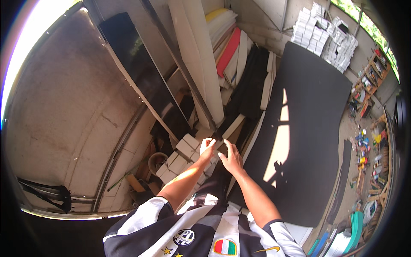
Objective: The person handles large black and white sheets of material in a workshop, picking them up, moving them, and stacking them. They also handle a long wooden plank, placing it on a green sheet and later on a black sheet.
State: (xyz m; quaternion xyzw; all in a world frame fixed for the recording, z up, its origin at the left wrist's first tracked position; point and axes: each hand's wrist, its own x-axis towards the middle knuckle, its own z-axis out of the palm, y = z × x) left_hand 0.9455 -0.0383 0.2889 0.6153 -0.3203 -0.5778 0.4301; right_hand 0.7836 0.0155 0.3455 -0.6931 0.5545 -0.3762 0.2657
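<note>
My left hand (207, 148) is held up in front of my body, its fingers curled together in a pinch. Whatever it may hold is too small to make out. Just to its right, my right hand (231, 159) has its thumb and fingers apart, with nothing visible between them. A small gap separates the two hands. Behind them lies a dark spot at the foot of a long narrow bar (188, 77). White block-like stacks (187, 145) sit below and left of my left hand. A large black sheet (308, 128) spreads out to the right of my right hand.
A tall black panel (139, 64) leans at the left, near a wide brown board (72, 115). Rolled and folded materials, including a red piece (228, 52), stand at the back. White stacks (314, 32) are at the far right. Bottles and cluttered small items (364, 160) line the right side.
</note>
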